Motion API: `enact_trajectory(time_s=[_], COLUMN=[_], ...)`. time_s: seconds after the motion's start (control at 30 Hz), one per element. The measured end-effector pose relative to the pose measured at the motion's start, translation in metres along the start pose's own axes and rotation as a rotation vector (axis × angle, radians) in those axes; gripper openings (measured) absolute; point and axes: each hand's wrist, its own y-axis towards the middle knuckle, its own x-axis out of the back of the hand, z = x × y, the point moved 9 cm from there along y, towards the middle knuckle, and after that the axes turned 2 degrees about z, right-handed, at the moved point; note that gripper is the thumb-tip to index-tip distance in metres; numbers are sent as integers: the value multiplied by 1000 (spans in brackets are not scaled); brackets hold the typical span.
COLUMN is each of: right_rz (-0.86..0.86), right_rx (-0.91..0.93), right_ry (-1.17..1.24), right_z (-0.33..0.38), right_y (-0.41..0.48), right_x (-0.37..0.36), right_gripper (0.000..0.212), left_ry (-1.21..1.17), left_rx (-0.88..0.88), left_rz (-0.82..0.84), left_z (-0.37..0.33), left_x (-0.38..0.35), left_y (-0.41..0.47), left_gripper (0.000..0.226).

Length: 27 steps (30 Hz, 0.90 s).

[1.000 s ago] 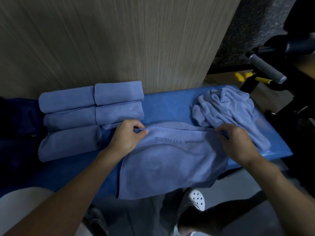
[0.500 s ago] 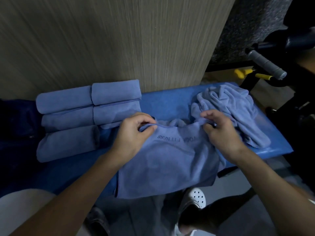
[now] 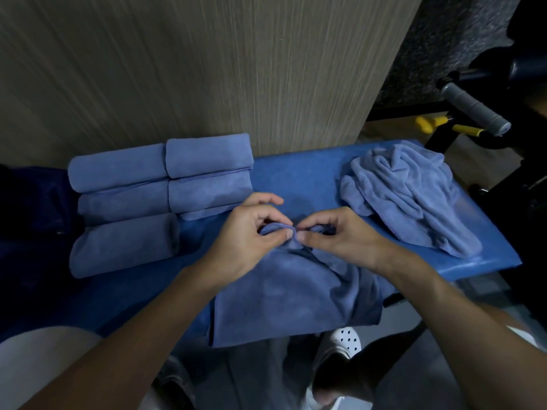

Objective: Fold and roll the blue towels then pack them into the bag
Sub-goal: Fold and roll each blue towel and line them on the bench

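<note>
Rolls (image 3: 159,199), five that we can count, lie stacked at the bench's (image 3: 299,176) left end. Dark shape (image 3: 32,220) past that end may be the bag; we cannot tell. Mid-bench, left hand (image 3: 247,232) and right hand (image 3: 337,236) meet thumb to thumb, each pinching the towel's (image 3: 296,294) far hem, fingers curled round it. Towel lies directly under both hands, bunched at the pinch, its lower part draped over the bench's near edge. As gathered, its long axis runs from the bench's far edge to its near edge. Neither hand is nearer. At the bench's right end sits a crumpled pile (image 3: 408,196), not yet folded. Judgement: halving fold in progress; next we would lay it flat mid-bench and roll along that axis.
</note>
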Motion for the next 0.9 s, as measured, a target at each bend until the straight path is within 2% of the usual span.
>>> enact_trajectory(time_s=[0.1,0.2,0.23,0.33,0.4,0.5,0.6,0.73,0.9], right_rz=[28,-50,-79,-79,-27,18,54,73,81], right_rx=[26,46,55,67,63,59,46,55,47], right_ry=[24,7,-8,-32,-45,-54,-41,-51,-64], right_z=[3,1,1,0,-3,-7,-9,-8,-8], right_y=[-1,1,2,2,1,0,-1,-2,-2], right_x=[-4,-1,1,2,-4,-11,-15,-18,-18], right_gripper=[13,2,5,11,11,12,13,10,10], left_ry=[21,-4,-59,-235,-114,110,197,319,358], left_rx=[23,54,88,334,387,382,441,426,424], left_rz=[-31,-30,-57,-213,-216,-165,-179,-155,-66], left_z=[1,-2,0,29,44,60,71,67,70], left_x=[5,2,2,13,18,19,23,24,15], left_y=[0,-1,0,0,2,4,4,5,4], left_gripper=[21,14,10,26,22,3,18,26,13])
